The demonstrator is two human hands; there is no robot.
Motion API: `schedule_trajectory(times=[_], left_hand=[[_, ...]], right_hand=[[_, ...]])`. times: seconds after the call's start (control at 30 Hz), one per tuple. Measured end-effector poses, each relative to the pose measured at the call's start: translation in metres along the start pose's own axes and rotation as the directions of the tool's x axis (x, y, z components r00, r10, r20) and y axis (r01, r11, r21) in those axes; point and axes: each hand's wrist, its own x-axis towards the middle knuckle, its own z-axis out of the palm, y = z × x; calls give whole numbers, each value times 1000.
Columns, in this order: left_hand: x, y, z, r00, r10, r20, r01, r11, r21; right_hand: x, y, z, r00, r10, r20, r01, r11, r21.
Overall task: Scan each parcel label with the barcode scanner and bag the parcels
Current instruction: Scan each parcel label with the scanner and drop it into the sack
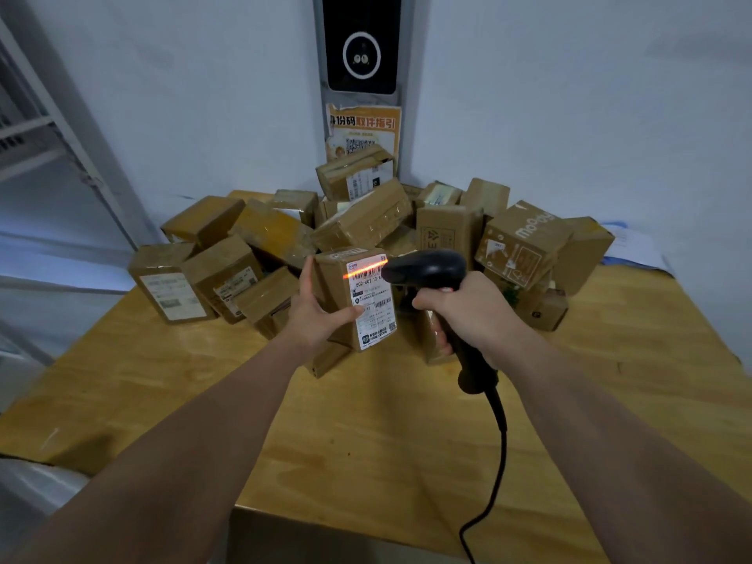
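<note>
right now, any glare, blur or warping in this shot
Head view: orange beam from the scanner blooms over the label on the held parcel. Head view: the wide lens bows the table edges. Head view: dim light, the far pile looks soft.

A single view is given, taken from the person's head and directed forward and down across the bench [366, 462]. The scene is seen at close range: both forearms are brought in from the lower edge, and the left hand [315, 315] and right hand [468, 311] are placed near the middle of the frame. The pile of parcels [366, 225] is set just beyond them, and the upper half is closed by the wall [569, 116]. A wide angle is used, so the bench edges and the shelf frame [61, 128] at the left are shown slanted.
</note>
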Motion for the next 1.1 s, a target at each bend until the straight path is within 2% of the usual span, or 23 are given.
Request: schedule_trajectory(times=[0.67, 0.87, 0.97, 1.1], left_hand=[[20, 12, 23, 1000, -2, -11, 3, 994, 113], [21, 12, 21, 997, -77, 4, 77, 995, 61], [17, 18, 22, 992, -123, 34, 124, 992, -15], [15, 19, 27, 952, -267, 149, 281, 956, -83]], right_hand=[[-12, 20, -37, 996, 28, -88, -26, 999, 21], [-9, 13, -40, 999, 40, -1, -40, 997, 66], [-2, -1, -43, 998, 41, 52, -42, 999, 15], [15, -23, -48, 987, 95, 131, -96, 995, 1]])
